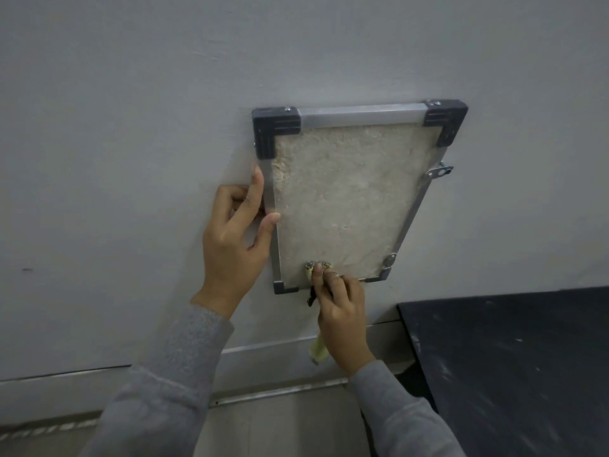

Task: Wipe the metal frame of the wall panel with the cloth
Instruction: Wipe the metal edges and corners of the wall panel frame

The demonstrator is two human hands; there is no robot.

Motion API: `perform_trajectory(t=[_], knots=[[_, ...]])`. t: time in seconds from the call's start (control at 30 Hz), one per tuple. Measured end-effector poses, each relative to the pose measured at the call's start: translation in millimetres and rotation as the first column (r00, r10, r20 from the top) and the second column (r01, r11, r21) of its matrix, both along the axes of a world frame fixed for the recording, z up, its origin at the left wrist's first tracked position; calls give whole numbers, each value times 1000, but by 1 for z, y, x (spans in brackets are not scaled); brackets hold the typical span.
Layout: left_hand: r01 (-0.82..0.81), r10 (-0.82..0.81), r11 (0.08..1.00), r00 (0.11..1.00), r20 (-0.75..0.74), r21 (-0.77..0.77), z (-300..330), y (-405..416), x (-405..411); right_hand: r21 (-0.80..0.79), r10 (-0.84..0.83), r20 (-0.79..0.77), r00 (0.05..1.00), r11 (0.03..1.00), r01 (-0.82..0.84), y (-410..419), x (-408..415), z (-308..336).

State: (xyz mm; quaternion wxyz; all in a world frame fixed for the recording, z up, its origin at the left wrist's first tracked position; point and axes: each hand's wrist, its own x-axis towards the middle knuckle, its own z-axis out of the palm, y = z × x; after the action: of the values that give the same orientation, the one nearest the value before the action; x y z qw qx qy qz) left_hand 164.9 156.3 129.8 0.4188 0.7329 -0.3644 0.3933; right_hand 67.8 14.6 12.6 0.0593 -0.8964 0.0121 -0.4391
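while the left hand (235,239) pinches the left bar of the metal frame (359,113), steadying the wall panel (342,199), the right hand (342,305) grips the bunched cloth (319,351) against the bottom bar; the top and right bars probably remain unwiped.

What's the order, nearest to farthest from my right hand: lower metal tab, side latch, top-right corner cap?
From the right hand:
1. Lower metal tab, low on the right.
2. Side latch, right edge, higher.
3. Top-right corner cap, topmost.
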Motion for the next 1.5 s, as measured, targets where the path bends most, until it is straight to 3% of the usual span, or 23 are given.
perform_trajectory(t=[0.1,0.3,0.43,0.7,0.97,1.4,1.5], knots=[[-1,1,1000,1000,0,8,0,1,-2,69,33,-11,999,997,-32,3,-8,9],[-13,13,1000,1000,-16,0,1,1,-5,42,-18,206,978,999,9,-12,4,47],[-22,23,1000,999,-36,5,2,0,-4,-36,-36,111,993,999,41,-12,10,29],[-22,22,1000,999,-49,-1,2,0,-9,-1,41,-88,995,999,-41,-8,-12,3],[-23,23,1000,999,-34,-2,1,0,-9,70,45,216,975,996,-62,-8,-1,54],[-23,22,1000,999,-28,-15,1,-1,-4,60,75,-44,996,996,-72,-4,-2,1],[-19,18,999,1000,-21,-26,-1,-1,-6,110,101,-9,995,989,-99,-5,-11,12]])
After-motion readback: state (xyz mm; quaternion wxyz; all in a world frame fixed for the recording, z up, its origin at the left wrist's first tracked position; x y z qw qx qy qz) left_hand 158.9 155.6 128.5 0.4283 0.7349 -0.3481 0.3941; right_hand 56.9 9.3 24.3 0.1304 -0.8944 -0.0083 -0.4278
